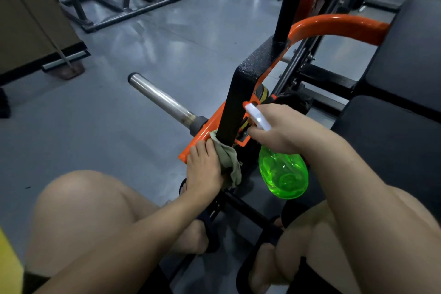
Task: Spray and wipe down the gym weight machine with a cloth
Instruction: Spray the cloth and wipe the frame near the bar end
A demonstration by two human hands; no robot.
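Machine [260, 59], head view: plate-loaded rig of steel tube, black and orange paint, standing on the grey floor [167, 43] right in front of the seated person's knees. A black post [235, 107] rises from an orange arm [202, 133]; a bare chrome sleeve [157, 98] sticks out to the left; a dark seat pad [393, 145] sits at right.

- Left hand [205, 169]: laid over a bunched olive cloth [226, 160], holding it against the arm at the foot of the post. Fingers lie on the orange paint; thumb hidden. A loose tail of cloth hangs below the hand.
- Right hand [276, 129]: wrapped round the neck of a green see-through bottle [284, 174], white spray head pointing at the post, just beside it. Whether a finger is on the trigger I cannot tell.

Handling, as judged:
- Machine is heavy, rigid and won't shift under wiping, so firm pressure is fine. No need to grip it; brace on the arm or post.
- Textured black paint looks likely to drag the cloth; chrome and wet orange paint should be slick.
- Brackets and bolts around the joint could snag the fabric.
- Cloth is soft and limp; keep it wadded in the palm so the tail stays out of the pivot.
- Bottle looks light and thin-walled; the neck is the place to hold.
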